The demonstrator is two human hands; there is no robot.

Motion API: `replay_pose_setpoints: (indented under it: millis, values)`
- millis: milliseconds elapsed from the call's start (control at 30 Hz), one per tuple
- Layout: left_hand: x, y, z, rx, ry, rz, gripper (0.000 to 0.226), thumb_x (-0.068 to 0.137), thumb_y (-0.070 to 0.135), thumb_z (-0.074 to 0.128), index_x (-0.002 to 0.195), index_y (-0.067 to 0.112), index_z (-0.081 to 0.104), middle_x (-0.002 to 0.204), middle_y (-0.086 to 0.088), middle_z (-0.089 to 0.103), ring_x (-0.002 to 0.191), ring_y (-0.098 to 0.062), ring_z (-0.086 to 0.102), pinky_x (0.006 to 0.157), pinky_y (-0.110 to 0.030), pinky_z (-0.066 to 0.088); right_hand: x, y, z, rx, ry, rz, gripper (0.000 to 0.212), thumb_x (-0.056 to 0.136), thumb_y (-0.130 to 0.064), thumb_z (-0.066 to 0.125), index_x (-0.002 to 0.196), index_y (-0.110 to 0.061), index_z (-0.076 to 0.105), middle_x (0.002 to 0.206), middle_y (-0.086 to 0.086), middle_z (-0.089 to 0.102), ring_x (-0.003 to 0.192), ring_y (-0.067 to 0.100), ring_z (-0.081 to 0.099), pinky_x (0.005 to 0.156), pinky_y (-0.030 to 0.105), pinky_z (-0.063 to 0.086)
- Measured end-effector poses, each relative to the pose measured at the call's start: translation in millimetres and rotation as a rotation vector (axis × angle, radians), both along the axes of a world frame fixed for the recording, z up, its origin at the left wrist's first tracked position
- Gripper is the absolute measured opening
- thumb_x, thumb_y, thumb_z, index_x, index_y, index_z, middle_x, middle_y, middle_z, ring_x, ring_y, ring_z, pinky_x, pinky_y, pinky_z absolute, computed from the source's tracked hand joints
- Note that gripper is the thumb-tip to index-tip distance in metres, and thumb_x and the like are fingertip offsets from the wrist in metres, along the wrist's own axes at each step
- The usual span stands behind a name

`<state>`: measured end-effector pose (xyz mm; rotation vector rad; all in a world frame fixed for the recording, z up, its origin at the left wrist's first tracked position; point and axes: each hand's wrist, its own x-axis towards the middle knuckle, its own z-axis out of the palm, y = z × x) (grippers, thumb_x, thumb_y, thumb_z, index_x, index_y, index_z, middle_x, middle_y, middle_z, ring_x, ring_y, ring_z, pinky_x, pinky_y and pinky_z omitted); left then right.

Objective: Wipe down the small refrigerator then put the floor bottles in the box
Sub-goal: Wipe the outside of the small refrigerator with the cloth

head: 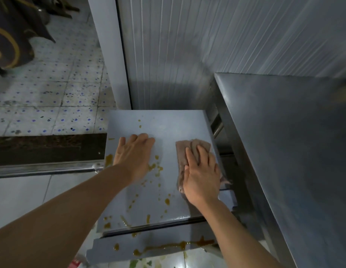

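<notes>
One steel counter (296, 142) beside refrigerator (168, 124)

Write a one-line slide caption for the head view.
Right hand presses a cloth on the stained refrigerator top while the left hand rests flat beside it.

Your left hand (134, 155) lies flat on the refrigerator (168, 124) top; to its right, your right hand (202, 177) presses a cloth (184, 151). A metal counter (294, 142) stands right of the refrigerator.
</notes>
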<state>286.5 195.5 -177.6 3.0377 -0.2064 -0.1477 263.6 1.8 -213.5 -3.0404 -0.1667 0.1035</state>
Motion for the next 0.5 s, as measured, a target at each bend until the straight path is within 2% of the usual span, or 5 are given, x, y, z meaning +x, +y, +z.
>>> replay_pose_setpoints:
  millis: [100, 233, 400, 500]
  values:
    - [20, -5, -3, -0.016, -0.017, -0.063, 0.068, 0.082, 0.011, 0.056, 0.143, 0.022, 0.029, 0.148, 0.002, 0.031, 0.134, -0.022, 0.027, 0.111, -0.043, 0.016, 35, -9, -3, 0.024, -0.017, -0.1, 0.055, 0.099, -0.038, 0.027, 0.151, -0.026, 0.013, 0.159, 0.009, 0.007, 0.144, 0.032, 0.013, 0.115, 0.05, 0.02]
    - [40, -9, -10, 0.013, -0.053, -0.08, 0.057, 0.079, 0.012, 0.058, 0.133, 0.021, 0.045, 0.141, 0.002, 0.039, 0.131, -0.02, 0.032, 0.111, -0.042, 0.013, 96, -13, -9, 0.066, 0.011, -0.101, 0.055, 0.101, -0.037, 0.023, 0.152, -0.026, 0.006, 0.16, 0.007, -0.001, 0.146, 0.032, 0.005, 0.116, 0.05, 0.019]
    - [47, -7, -18, 0.013, -0.102, -0.087, 0.049, 0.077, 0.014, 0.055, 0.125, 0.023, 0.052, 0.127, 0.005, 0.046, 0.126, -0.017, 0.035, 0.111, -0.042, 0.01, 150, 6, -13, 0.036, -0.037, -0.015, 0.055, 0.1, -0.037, 0.027, 0.152, -0.026, 0.011, 0.16, 0.003, 0.002, 0.146, 0.03, 0.001, 0.117, 0.05, 0.013]
    - [48, -7, -15, -0.014, -0.09, -0.077, 0.046, 0.079, 0.011, 0.05, 0.123, 0.024, 0.053, 0.123, 0.006, 0.047, 0.125, -0.016, 0.035, 0.111, -0.043, 0.012, 151, 34, -12, 0.013, -0.051, 0.08, 0.055, 0.099, -0.038, 0.025, 0.151, -0.028, 0.013, 0.16, 0.0, 0.005, 0.147, 0.027, 0.002, 0.117, 0.051, 0.011]
